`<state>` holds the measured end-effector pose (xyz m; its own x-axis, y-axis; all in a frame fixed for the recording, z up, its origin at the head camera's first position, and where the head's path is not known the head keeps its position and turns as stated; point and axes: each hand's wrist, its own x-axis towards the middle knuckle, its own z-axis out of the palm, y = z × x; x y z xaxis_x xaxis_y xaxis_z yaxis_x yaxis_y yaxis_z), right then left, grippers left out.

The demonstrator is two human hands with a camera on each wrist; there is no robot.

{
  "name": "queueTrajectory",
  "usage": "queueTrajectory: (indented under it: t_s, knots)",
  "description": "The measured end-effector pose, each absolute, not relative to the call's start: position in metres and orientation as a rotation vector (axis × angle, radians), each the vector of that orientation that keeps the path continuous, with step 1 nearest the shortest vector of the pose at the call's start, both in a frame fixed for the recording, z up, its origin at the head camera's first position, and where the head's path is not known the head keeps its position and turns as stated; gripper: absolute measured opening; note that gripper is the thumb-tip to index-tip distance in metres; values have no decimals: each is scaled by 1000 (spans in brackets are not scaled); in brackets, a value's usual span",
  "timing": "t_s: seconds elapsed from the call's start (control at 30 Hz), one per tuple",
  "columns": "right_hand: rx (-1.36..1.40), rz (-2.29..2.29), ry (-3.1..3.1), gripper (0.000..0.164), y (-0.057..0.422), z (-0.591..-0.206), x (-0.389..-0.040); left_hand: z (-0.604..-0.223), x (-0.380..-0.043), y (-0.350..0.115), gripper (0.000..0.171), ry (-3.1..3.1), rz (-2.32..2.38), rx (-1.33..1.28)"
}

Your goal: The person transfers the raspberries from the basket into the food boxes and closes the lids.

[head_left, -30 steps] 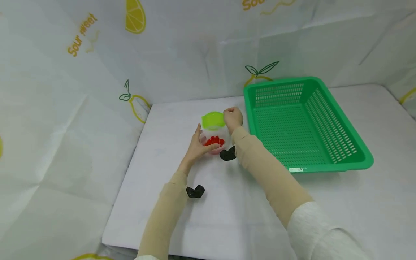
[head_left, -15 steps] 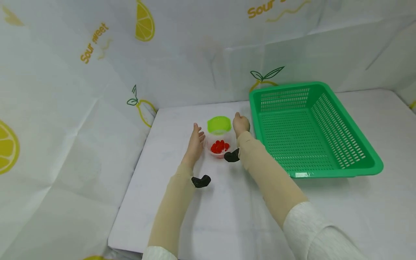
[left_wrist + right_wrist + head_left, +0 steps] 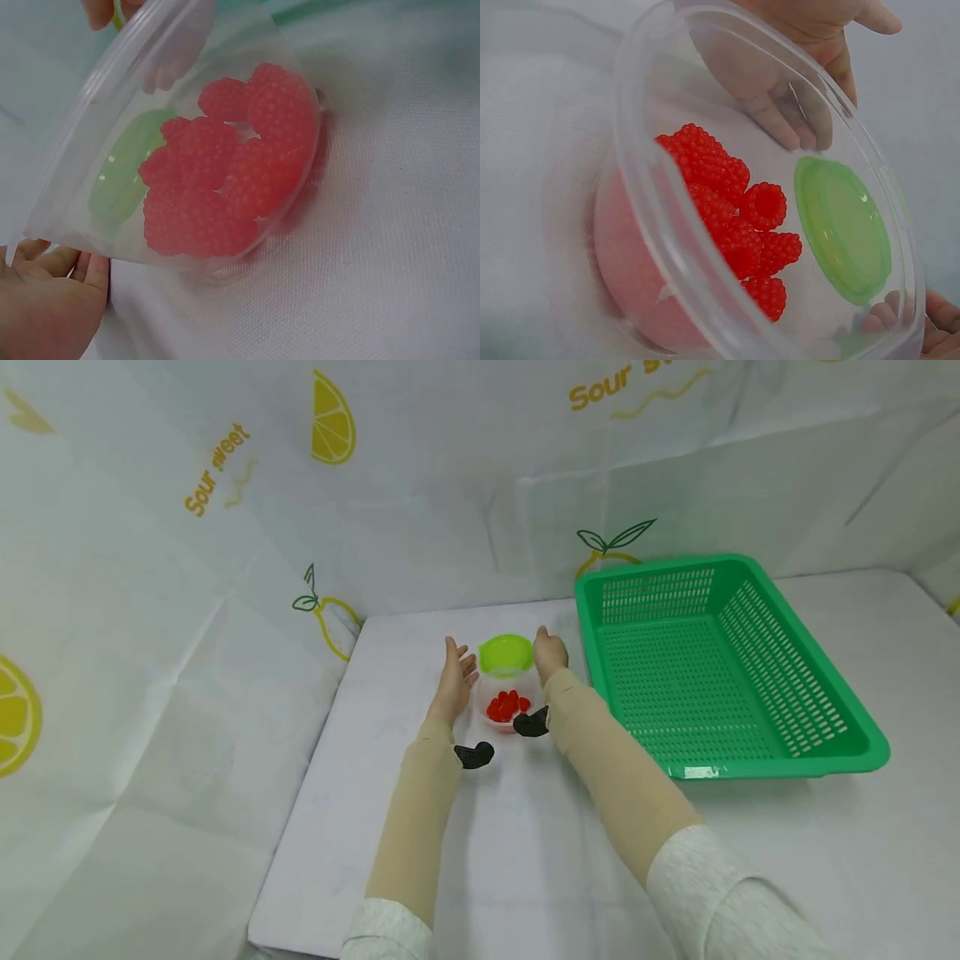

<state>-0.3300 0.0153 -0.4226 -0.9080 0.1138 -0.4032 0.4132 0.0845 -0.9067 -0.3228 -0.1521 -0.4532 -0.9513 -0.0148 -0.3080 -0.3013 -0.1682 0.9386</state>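
Note:
A clear bowl point(image 3: 487, 691) stands on the white table, with several red raspberries point(image 3: 507, 704) inside. Just behind it lies a translucent lime-green oval dish point(image 3: 506, 653). My left hand point(image 3: 454, 681) is at the bowl's left side, palm toward it, with fingers spread and nothing in them. At the right side of the bowl, my right hand point(image 3: 551, 653) has its thumb up and fingers loosely bent. Through the clear wall, the left wrist view shows fingers of the right hand point(image 3: 176, 64) close along the far side. The right wrist view shows the left hand point(image 3: 795, 75) beyond the rim.
A large green plastic basket point(image 3: 678, 677) with slotted sides stands right of the right hand, near its forearm. Behind the table hangs a white sheet point(image 3: 450, 510) with lemon prints. Black wrist cameras point(image 3: 474, 755) stick out from both wrists.
My left hand has let go of the bowl's front and left side, and has turned palm inward beside it. The right hand has loosened from a fist to thumb-up. The head view has shifted slightly.

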Motion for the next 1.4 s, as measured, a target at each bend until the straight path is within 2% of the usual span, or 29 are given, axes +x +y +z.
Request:
queueTrajectory:
  t_s: [0.13,0.37,0.6,0.73,0.93,1.0,1.17,1.23,1.33,1.4]
  knots:
    - [509,-1899,2088,58,16,-432,-337,-454,-324,-151,76,1914,2213,-343]
    - [512,-1914,2050,66,17,-529,-414,-451,-323,-149,76,1916,2214,-331]
    - [641,-1972,1904,60,24,-559,-434,-450,-320,-148,77,1893,2216,-382]
    - [724,-2070,1861,50,23,-544,-421,-450,-320,-148,77,1891,2227,-398]
    - [802,-2007,1876,47,17,-454,-358,-449,-321,-146,75,1881,2250,-388]
    - [776,-1995,1901,45,19,-449,-352,-449,-322,-145,76,1850,2279,-378]
    - [602,-1901,2176,56,27,-517,-398,-447,-325,-146,78,1662,2421,-392]
    - [580,-1855,2247,51,25,-523,-404,-444,-326,-147,79,1592,2463,-392]
    - [565,-1884,2219,42,17,-481,-376,-440,-328,-148,80,1529,2508,-370]
    - [552,-1952,2210,42,12,-449,-353,-436,-329,-149,81,1504,2537,-344]
